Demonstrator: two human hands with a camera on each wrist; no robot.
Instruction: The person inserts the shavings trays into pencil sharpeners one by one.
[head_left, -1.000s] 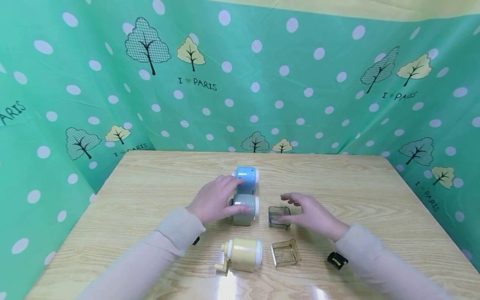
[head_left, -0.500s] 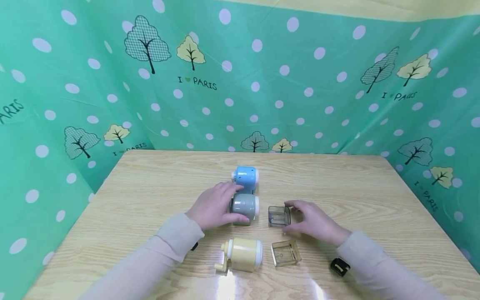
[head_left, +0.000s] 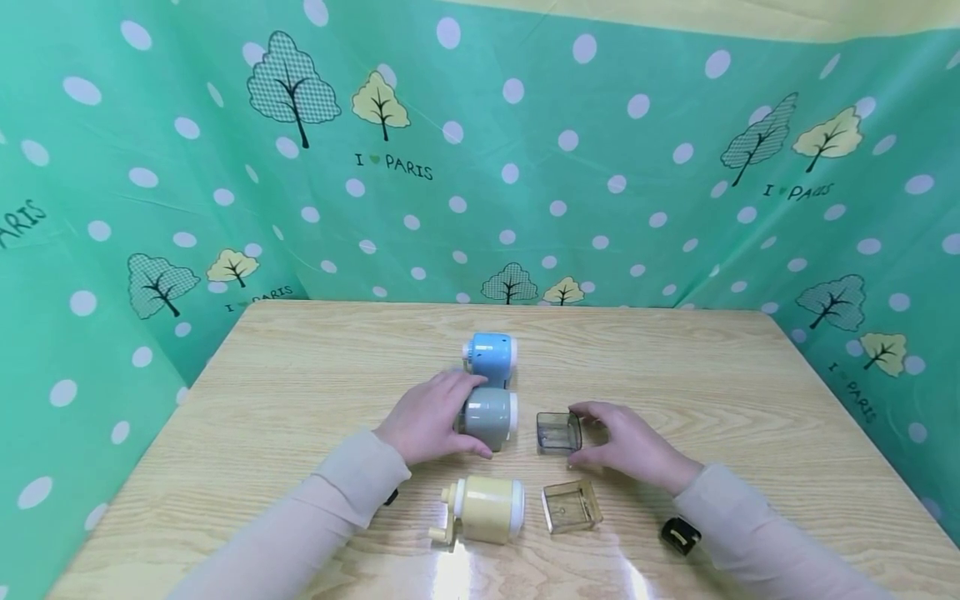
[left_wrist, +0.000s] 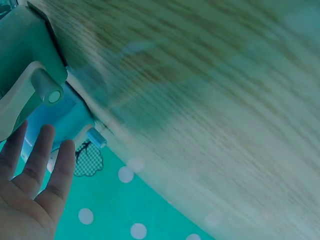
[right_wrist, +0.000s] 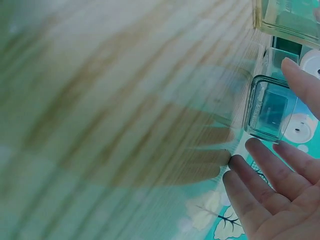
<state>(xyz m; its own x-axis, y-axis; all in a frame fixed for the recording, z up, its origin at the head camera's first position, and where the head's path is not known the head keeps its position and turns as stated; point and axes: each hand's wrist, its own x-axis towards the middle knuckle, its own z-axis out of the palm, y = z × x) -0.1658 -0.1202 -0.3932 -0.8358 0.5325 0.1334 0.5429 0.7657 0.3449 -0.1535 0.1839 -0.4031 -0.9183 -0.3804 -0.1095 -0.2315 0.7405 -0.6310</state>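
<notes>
Grey sharpener [head_left: 491, 414] partly behind left fingers [head_left: 461, 386]

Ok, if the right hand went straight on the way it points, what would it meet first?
The clear grey box, just ahead of the right hand; beyond it, probably the grey sharpener. Whether hand and box touch is unclear.

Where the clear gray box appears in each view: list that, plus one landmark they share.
Head: the clear gray box is right of center, between the gray sharpener and the right hand.
Left wrist: I can't see it there.
Right wrist: right side, above center, between thumb and fingertips.
Shared landmark: the green dotted backdrop, in all three.
</notes>
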